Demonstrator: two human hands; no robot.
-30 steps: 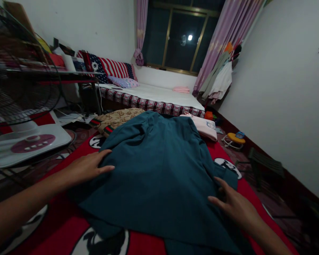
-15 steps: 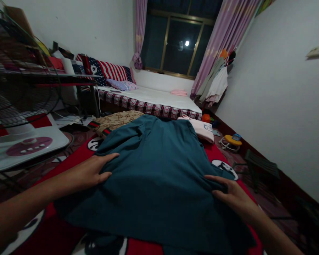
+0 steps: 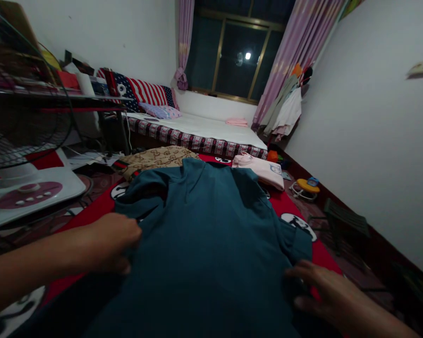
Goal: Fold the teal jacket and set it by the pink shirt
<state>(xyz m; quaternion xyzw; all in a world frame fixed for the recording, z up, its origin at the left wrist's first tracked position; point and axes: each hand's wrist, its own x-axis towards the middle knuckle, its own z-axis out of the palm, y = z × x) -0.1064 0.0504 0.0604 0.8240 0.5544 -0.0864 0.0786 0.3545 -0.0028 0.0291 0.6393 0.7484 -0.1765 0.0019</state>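
Observation:
A teal short-sleeved shirt (image 3: pixel 211 234) lies spread out before me, its neck end pointing away. My left hand (image 3: pixel 114 239) is closed on the shirt's left side, below the left sleeve, with the fingertips curled out of sight. On the opposite side, my right hand (image 3: pixel 319 288) pinches the shirt's edge below the right sleeve; motion blurs its fingers. The shirt's near end runs out of the bottom of the view. Under it is a red cover (image 3: pixel 326 256) with black-and-white round figures.
Past the shirt lie a tan patterned garment (image 3: pixel 158 159) and a folded pink garment (image 3: pixel 262 170). A fan (image 3: pixel 28 188) stands at the left, by a cluttered table (image 3: pixel 102 104). A bed (image 3: pixel 204 126) is beneath the window. Stools (image 3: pixel 306 186) stand on the right.
The shirt has slid toward me, and its sleeves now show more openly. Both hands have come slightly nearer, and my left fingers have curled closed. More red cover shows beyond the neck.

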